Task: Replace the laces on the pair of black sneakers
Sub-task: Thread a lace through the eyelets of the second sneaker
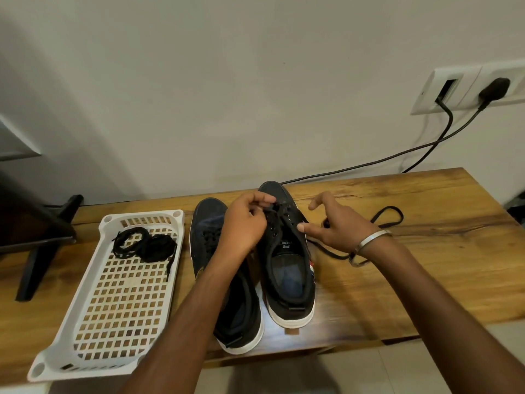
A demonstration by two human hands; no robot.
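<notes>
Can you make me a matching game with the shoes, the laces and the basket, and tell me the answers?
Things:
1. white basket
2. bundle of black laces
3. left hand
4. loose lace

Places:
A. lying on the table right of the shoes
B. pinching the lace on the right sneaker
C. on the table left of the shoes
D. inside the basket

Pairs: 1-C, 2-D, 3-B, 4-A

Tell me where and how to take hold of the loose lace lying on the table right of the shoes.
Pinch the lace at its far loop, coming from above and the right with the right hand. That loop lies flat and bare on the table, while the nearer stretch runs under the wrist toward the right sneaker.
</notes>
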